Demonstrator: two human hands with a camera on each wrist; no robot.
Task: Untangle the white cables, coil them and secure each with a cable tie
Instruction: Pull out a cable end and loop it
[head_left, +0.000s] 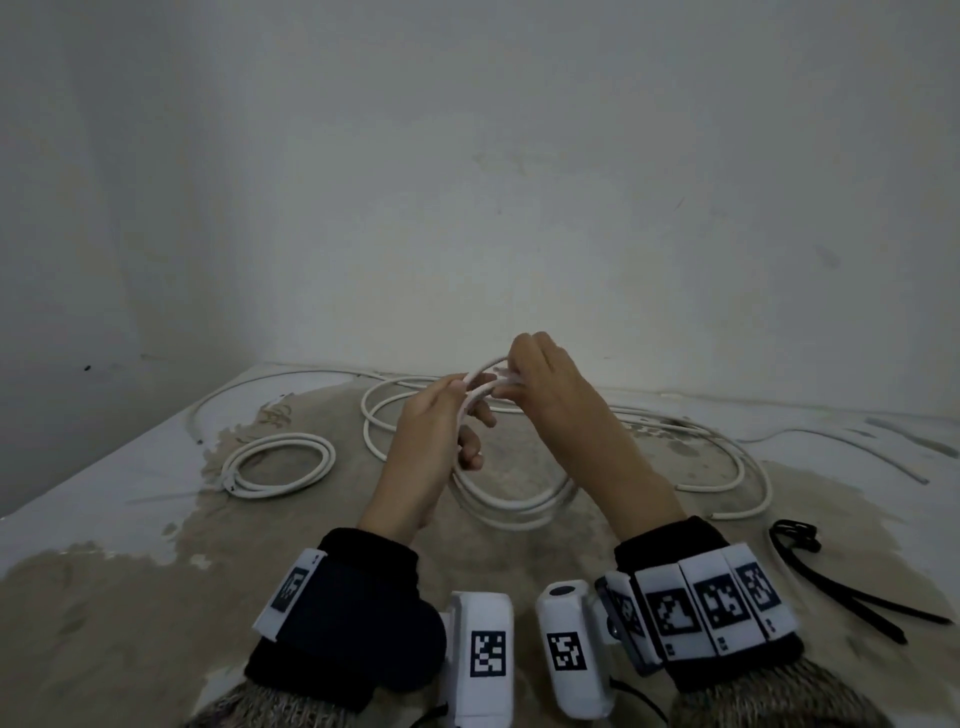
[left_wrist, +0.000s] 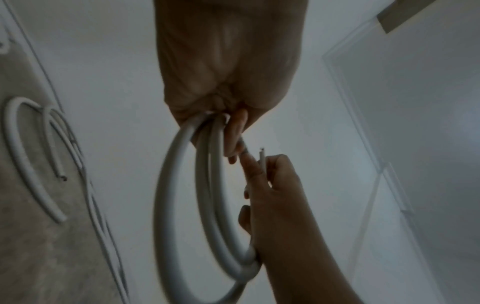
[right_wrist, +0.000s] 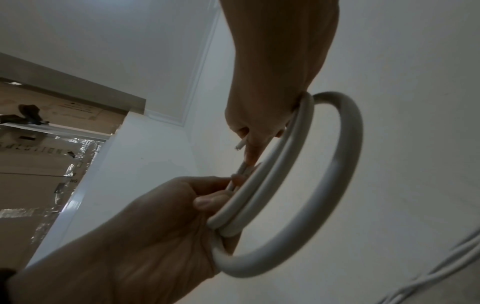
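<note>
Both hands' grip (head_left: 485, 387) on cable coil (right_wrist: 335, 185)

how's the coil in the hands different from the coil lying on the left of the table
The held coil is lifted off the table, gripped by the left hand and right hand; the lying coil rests flat, untouched. The held coil has a loose cut end sticking out by the right hand's fingers; the lying coil looks tidily wound. Both are white cable in a few loops.

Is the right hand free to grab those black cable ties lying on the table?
Probably not yet. The right hand and left hand both hold the white coil. The black cable ties lie unobstructed beside the right wrist.
</note>
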